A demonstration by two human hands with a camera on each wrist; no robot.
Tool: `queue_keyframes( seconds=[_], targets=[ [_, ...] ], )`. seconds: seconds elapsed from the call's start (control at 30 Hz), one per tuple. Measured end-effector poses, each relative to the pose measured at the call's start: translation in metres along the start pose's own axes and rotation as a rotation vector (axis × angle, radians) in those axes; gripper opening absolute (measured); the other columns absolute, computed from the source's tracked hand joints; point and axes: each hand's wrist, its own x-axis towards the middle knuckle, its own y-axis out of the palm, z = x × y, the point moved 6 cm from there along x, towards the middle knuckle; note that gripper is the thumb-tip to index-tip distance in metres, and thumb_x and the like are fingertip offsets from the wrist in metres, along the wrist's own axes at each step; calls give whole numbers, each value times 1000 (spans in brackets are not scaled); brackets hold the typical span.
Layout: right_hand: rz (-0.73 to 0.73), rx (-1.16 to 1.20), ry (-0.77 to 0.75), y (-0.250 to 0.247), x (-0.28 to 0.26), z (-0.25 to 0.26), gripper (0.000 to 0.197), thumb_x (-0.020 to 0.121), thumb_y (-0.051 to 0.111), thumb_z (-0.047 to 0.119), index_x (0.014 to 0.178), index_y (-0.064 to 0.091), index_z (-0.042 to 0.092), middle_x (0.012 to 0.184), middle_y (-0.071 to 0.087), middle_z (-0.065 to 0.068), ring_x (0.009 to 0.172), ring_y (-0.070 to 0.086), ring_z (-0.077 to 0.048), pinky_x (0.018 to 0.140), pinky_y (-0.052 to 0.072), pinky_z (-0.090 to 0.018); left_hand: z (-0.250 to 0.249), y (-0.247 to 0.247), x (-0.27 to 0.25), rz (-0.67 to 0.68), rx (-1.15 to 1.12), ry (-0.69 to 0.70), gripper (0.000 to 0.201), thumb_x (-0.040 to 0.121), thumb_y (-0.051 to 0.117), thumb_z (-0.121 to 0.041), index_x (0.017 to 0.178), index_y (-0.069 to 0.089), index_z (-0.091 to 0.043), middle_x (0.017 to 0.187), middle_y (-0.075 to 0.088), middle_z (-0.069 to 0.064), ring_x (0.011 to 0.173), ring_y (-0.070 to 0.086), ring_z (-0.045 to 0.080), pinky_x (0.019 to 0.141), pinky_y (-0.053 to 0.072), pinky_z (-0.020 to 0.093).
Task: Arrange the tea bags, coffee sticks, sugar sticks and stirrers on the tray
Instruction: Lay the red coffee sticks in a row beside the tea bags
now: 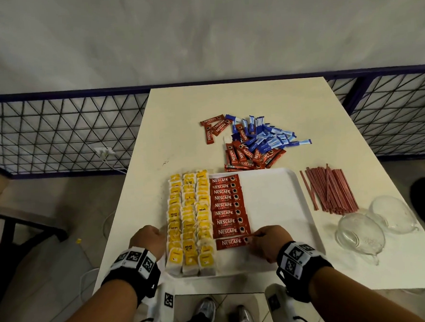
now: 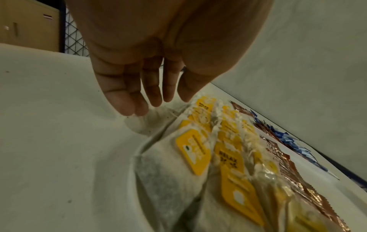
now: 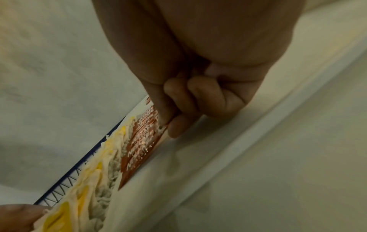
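A white tray (image 1: pixel 271 207) lies in front of me on the table. Three columns of yellow-tagged tea bags (image 1: pixel 190 222) fill its left part, and a column of red coffee sticks (image 1: pixel 226 204) lies beside them. My right hand (image 1: pixel 254 236) pinches the right end of the nearest coffee stick (image 1: pixel 230 243), which lies flat on the tray; in the right wrist view the thumb and forefinger (image 3: pixel 166 125) close on it. My left hand (image 1: pixel 151 239) rests at the tray's left edge, and in the left wrist view its straight fingers (image 2: pixel 139 100) point down beside the tea bags (image 2: pixel 194 150).
Beyond the tray lies a loose pile of red coffee sticks (image 1: pixel 246 156) mixed with blue sugar sticks (image 1: pixel 269 137). A bundle of red stirrers (image 1: pixel 330 188) lies right of the tray, with two glass bowls (image 1: pixel 360 234) near the table's right edge. The tray's right half is bare.
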Motion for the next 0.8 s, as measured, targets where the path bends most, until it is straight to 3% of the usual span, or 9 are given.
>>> queue_keyframes(
  seconds=[0.07, 0.2, 0.3, 0.57, 0.7, 0.8],
  targets=[
    [-56, -62, 24, 0, 3, 0, 18, 85, 64, 39, 82, 70, 22, 84, 71, -2, 82, 67, -22, 76, 57, -31, -1, 3, 0, 23, 0, 10, 30, 98, 45, -31, 102, 68, -13, 117, 65, 14, 109, 59, 33, 87, 44, 30],
    [-95, -202, 41, -2, 3, 2, 25, 86, 60, 43, 85, 68, 20, 85, 67, 0, 79, 61, -17, 73, 50, -24, 0, 9, 5, 51, -2, 9, 29, 97, 47, -34, 109, 67, -16, 120, 65, 10, 111, 58, 32, 89, 45, 31],
    [-95, -274, 43, -1, 4, 4, 28, 87, 57, 43, 89, 69, 18, 90, 67, -1, 85, 62, -18, 73, 49, -24, 2, 11, 9, 61, 0, 15, 30, 96, 47, -36, 109, 67, -18, 120, 65, 9, 111, 58, 31, 88, 45, 30],
    [-89, -297, 39, 1, 6, 7, 32, 85, 59, 52, 73, 59, 23, 77, 61, 4, 75, 57, -14, 62, 39, -22, 4, 13, 13, 73, -35, 18, 26, 94, 50, -33, 107, 67, -20, 112, 68, 8, 100, 65, 31, 85, 52, 32],
    [-87, -305, 17, -1, 2, 8, 33, 86, 58, 51, 73, 60, 21, 75, 62, 4, 71, 57, -11, 59, 39, -21, 4, 14, 13, 88, -45, 20, 26, 93, 51, -34, 106, 67, -19, 110, 69, 8, 99, 65, 31, 86, 53, 34],
    [-61, -260, 7, -2, -5, 10, 44, 80, 59, 63, 72, 60, 19, 69, 61, 6, 64, 55, -7, 53, 37, -20, 5, 11, 15, 85, -31, 12, 26, 93, 50, -35, 99, 69, -18, 107, 70, 8, 98, 65, 30, 84, 53, 32]
  ],
)
